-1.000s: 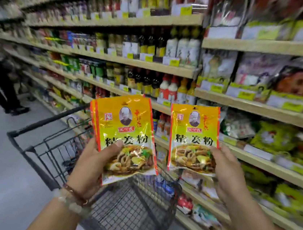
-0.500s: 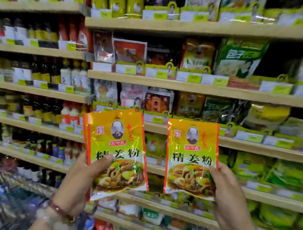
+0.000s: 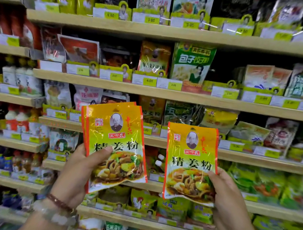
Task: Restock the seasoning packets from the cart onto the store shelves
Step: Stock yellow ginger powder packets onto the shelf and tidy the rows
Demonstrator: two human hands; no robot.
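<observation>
The left hand (image 3: 76, 174) pinches a small stack of yellow seasoning packets (image 3: 114, 144) at seven o'clock, thumb across the front. The right hand (image 3: 229, 197) grips a single matching packet (image 3: 190, 162) at five o'clock. Both are held upright before the wooden shelves (image 3: 168, 95) of bagged goods.

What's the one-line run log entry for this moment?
left hand: holds left ginger powder packet | right hand: holds right ginger powder packet | both raised before shelves | none shelved yet
</observation>
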